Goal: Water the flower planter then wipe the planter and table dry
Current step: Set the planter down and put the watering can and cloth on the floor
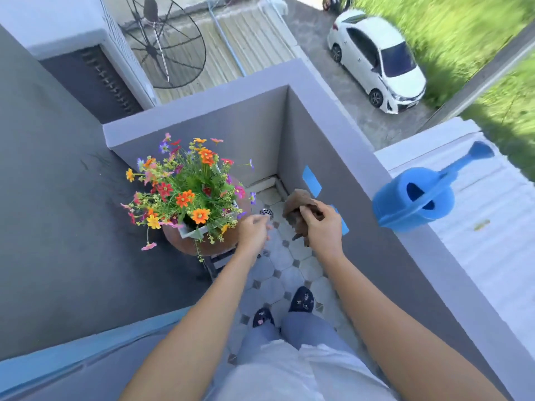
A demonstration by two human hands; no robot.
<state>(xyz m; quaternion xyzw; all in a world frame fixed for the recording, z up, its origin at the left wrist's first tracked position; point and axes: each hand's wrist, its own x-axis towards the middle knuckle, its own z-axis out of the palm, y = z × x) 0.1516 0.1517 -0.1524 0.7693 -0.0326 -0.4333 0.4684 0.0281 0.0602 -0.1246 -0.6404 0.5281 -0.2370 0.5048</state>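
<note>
The grey balcony wall runs past the outer side of the right hand and turns a corner beyond both hands. On its top ledge, well out to the right of that hand, sits the blue watering can, spout pointing away from the person. Just left of the left hand stands the flower planter, a round terracotta pot packed with orange, red, yellow and pink flowers; whatever it stands on is mostly hidden beneath it. Below both hands lies the tiled floor. The right hand is closed around a crumpled brown cloth, held up in the air beside the wall. The left hand is loosely curled, holding nothing, its fingertips close to the planter's rim; whether they touch it is unclear.
</note>
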